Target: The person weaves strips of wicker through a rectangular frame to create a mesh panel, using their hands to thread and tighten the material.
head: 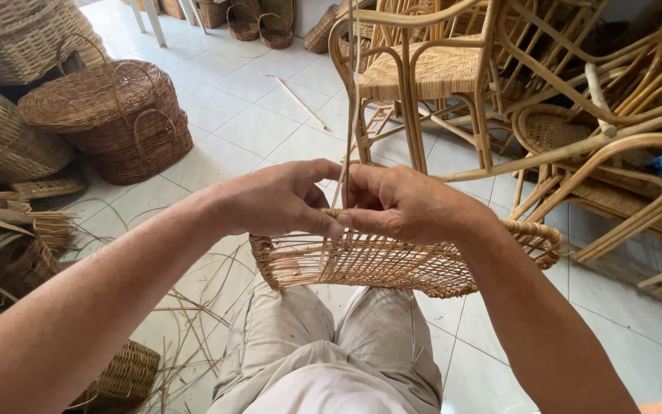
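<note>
I see my left hand [281, 201] and right hand [404, 205] pinched together on a thin pale cane strand [344, 115], over the tan woven rattan panel [392, 264]; a lidded brown wicker basket [116, 115] sits at ten o'clock.

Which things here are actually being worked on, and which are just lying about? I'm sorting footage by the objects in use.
In hand:
left hand
right hand
cane strand
woven panel

Lying about:
lidded basket
rattan chair
loose stick on the floor
cane scraps
</note>
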